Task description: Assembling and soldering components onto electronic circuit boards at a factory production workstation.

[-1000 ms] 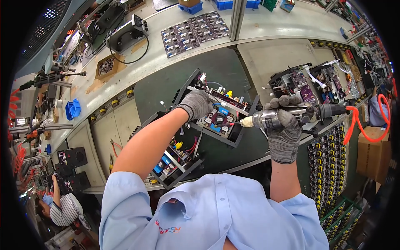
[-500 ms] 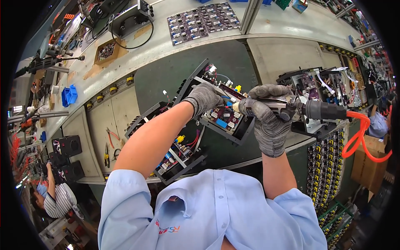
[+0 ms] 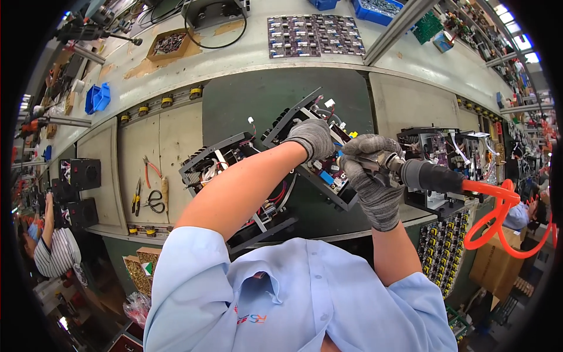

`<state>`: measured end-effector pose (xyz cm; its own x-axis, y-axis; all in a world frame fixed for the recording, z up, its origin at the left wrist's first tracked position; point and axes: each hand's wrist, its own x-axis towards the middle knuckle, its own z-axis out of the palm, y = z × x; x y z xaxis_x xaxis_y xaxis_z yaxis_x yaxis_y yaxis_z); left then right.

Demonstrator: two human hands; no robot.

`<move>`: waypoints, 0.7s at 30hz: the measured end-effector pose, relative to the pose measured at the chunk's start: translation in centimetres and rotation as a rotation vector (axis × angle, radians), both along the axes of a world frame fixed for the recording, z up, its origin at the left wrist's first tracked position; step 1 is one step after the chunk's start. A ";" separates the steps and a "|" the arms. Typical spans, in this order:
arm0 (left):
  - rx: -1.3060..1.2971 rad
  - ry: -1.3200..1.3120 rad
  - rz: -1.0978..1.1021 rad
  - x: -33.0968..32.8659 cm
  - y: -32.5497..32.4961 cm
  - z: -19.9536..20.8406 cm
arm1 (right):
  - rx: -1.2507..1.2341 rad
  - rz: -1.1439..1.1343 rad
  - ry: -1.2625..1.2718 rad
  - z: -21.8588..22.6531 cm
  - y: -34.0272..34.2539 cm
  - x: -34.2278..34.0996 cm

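Left hand clamped on chassis, right hand clenched around driver; risk: bit slipping, gouging board.

The right hand has swung the powered screwdriver in from the right side until its tip sits over the open electronics unit, close beside the left hand. The orange coiled hose has trailed inward with it.
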<state>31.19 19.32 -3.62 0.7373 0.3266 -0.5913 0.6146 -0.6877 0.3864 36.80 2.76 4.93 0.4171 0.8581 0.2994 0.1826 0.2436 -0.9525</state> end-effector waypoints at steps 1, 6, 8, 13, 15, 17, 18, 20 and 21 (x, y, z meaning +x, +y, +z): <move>-0.015 0.000 0.017 0.0 0.1 0.2 | -0.032 0.008 -0.057 0.0 0.1 0.0; -0.029 0.008 0.000 -0.6 0.4 0.4 | -0.022 0.034 -0.045 0.0 0.3 0.1; 0.076 -0.099 -0.053 -1.0 0.6 0.0 | -0.067 0.088 0.048 0.1 0.4 0.2; 0.036 -0.093 -0.041 -1.1 0.8 -0.3 | -0.061 0.118 0.018 0.1 0.7 0.0; 0.018 -0.100 -0.020 -1.2 0.8 -0.1 | -0.015 0.139 0.049 0.0 1.0 -0.3; -0.002 -0.106 -0.006 -1.3 1.0 0.2 | 0.020 0.113 0.096 -0.1 1.1 -0.4; -0.002 -0.111 -0.004 -1.3 1.1 0.3 | 0.040 0.086 0.161 -0.1 1.1 -0.4; 0.018 -0.106 0.004 -1.5 1.2 0.3 | 0.075 0.112 0.268 -0.3 1.3 -0.5; 0.002 -0.096 -0.004 -1.6 1.4 0.2 | 0.079 0.106 0.263 -0.4 1.4 -0.5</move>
